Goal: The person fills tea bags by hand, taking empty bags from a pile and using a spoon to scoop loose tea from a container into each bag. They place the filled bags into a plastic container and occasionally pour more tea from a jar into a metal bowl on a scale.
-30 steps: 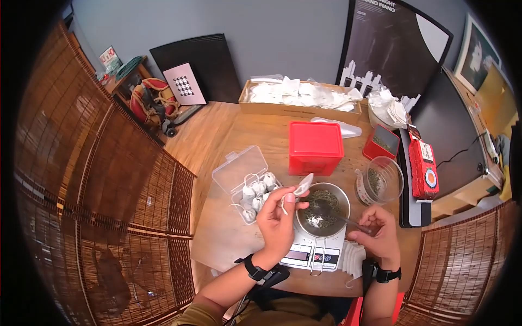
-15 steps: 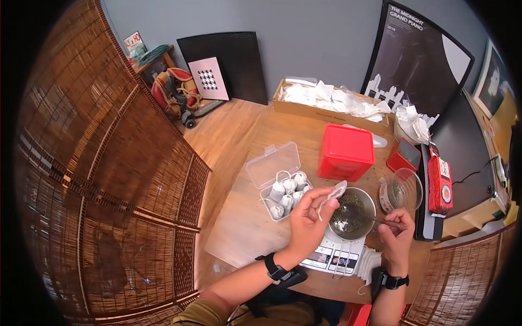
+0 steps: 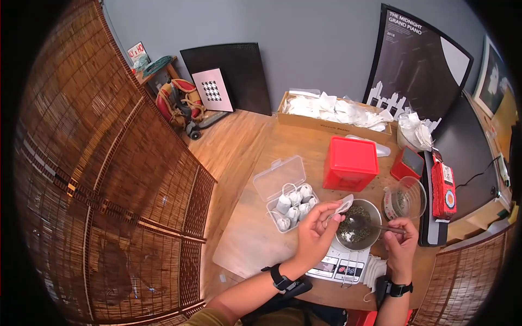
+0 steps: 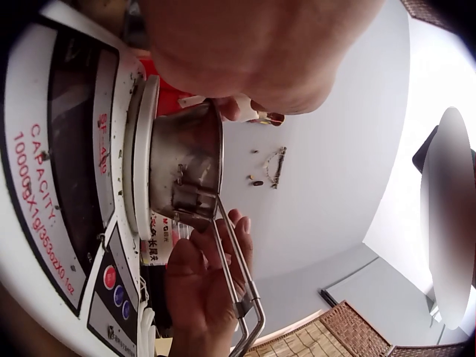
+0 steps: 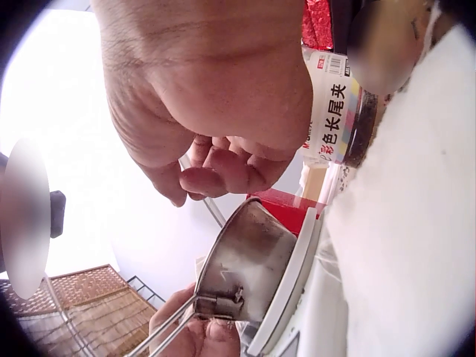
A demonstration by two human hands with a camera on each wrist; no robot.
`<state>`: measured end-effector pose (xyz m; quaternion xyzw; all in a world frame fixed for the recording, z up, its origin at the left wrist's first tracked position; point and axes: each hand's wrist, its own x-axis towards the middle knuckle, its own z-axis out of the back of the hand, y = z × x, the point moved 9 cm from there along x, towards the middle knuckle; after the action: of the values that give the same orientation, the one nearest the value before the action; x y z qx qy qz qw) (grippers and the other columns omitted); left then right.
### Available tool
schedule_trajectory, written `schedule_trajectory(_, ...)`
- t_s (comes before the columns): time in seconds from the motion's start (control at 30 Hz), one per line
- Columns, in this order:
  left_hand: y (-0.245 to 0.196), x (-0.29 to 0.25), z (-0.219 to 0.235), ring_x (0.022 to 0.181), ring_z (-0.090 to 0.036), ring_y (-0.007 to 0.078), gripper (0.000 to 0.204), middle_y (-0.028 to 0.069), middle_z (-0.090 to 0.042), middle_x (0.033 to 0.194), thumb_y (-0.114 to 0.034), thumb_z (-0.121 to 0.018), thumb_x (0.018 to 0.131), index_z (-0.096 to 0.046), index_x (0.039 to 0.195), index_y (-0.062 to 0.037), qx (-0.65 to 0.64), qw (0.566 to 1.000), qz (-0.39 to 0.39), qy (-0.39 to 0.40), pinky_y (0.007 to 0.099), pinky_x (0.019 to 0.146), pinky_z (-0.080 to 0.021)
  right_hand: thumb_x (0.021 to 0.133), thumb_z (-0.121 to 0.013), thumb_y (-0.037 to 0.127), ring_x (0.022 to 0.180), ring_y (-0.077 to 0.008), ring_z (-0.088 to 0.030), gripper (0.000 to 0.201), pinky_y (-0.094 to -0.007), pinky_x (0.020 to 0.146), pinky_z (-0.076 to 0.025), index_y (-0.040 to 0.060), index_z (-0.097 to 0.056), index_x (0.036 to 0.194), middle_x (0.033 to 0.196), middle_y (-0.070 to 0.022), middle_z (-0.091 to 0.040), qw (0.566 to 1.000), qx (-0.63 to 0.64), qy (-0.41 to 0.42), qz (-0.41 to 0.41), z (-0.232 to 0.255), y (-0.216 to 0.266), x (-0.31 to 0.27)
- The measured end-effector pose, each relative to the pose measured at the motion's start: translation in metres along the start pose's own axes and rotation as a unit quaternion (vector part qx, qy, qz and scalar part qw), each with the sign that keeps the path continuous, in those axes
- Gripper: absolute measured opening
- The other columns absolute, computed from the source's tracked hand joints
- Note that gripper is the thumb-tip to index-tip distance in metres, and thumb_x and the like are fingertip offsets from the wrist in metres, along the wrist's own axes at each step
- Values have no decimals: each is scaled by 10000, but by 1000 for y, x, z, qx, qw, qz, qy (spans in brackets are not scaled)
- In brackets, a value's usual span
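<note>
My left hand [image 3: 317,231] pinches a small white tea bag [image 3: 346,203] between thumb and fingers, at the left rim of a metal pot [image 3: 375,239]. Dried green leaves [image 3: 356,231] lie in the pot, with the bowl of a spoon among them. My right hand [image 3: 401,244] grips the spoon's dark handle [image 3: 393,230] over the pot's right rim. In the left wrist view the pot's wire handle [image 4: 242,279] sticks out past its rim. Under the pot is a white kitchen scale [image 3: 321,271].
Left of the pot, an open clear plastic box [image 3: 277,176] holds several filled tea bags [image 3: 293,205]. Flat white bags [image 3: 375,269] lie right of the scale. Behind stand a red tin [image 3: 350,168], a clear tub [image 3: 416,201] and a carton of white bags [image 3: 310,121].
The head view has turned, so the table appears farther right and lower. The tea bag stays pinched near the pot's rim, and the spoon remains in the leaves.
</note>
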<state>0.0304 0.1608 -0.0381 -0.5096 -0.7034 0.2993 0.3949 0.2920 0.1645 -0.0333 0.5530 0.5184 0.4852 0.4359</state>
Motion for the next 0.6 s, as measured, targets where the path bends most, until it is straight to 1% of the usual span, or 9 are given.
schedule_trajectory(0.13,-1,0,-3,1301,-694,256,281,199,-660,1435,47,-595,1092,-613,1372,69,12,1000,4,15,360,1082,-597,952,-843,58,649,-18,-555,280,-179,540,-396,15,-702,1190,946,-19,-723,1000,-4,3,13,-4,2,0)
schedule_trajectory(0.2,-3,0,-4,1291,-700,254,281,199,-673,1423,38,-596,1095,-610,1375,69,15,1000,9,17,363,1081,-595,970,-827,53,667,-27,-571,271,-181,543,-404,2,-714,1211,945,-31,-730,1000,17,8,1,-7,0,-1)
schedule_trajectory(0.23,-3,0,-3,1287,-703,252,281,198,-681,1414,32,-597,1096,-610,1374,66,17,1000,8,17,365,1077,-595,997,-795,43,670,-36,-569,248,-191,554,-407,-12,-725,1228,908,-24,-713,1000,10,8,10,-9,2,0)
schedule_trajectory(0.33,1,-1,-2,1313,-676,237,293,190,-670,1431,45,-597,1095,-591,1387,69,13,999,27,43,375,1103,-587,1022,-759,28,656,-43,-556,231,-209,564,-412,-22,-728,1245,900,-23,-697,999,13,17,25,-16,6,2)
schedule_trajectory(0.37,-1,-1,-1,1321,-676,252,291,194,-672,1429,50,-590,1094,-591,1384,70,16,999,21,39,382,1106,-586,1054,-715,24,649,-49,-545,205,-219,575,-411,-27,-730,1253,900,-26,-687,999,20,21,30,-20,10,2)
schedule_trajectory(0.4,-2,-1,0,1328,-675,267,290,199,-674,1428,56,-583,1092,-592,1382,70,17,999,13,34,389,1109,-586,1054,-715,24,649,-49,-545,205,-219,575,-411,-27,-730,1253,900,-26,-687,999,16,6,30,-19,11,1)
schedule_trajectory(0.47,-2,-1,-2,1336,-676,287,291,209,-670,1431,68,-572,1089,-592,1379,69,14,999,18,44,396,1114,-584,1076,-697,48,650,-49,-540,194,-215,578,-409,-27,-733,1252,919,-34,-691,998,36,22,45,-24,13,2)
schedule_trajectory(0.53,-6,-1,-1,1281,-710,323,261,220,-684,1402,21,-588,1095,-598,1353,60,38,999,6,31,367,1065,-596,1101,-678,89,651,-50,-537,194,-213,594,-414,-26,-736,1246,928,-40,-699,999,23,13,44,-23,15,1)
schedule_trajectory(0.6,-7,-2,-2,1279,-712,318,258,225,-684,1398,30,-596,1086,-604,1342,61,41,999,9,33,368,1066,-595,1120,-664,133,649,-51,-536,213,-213,608,-419,-26,-738,1239,943,-50,-710,997,42,12,63,-22,18,0)
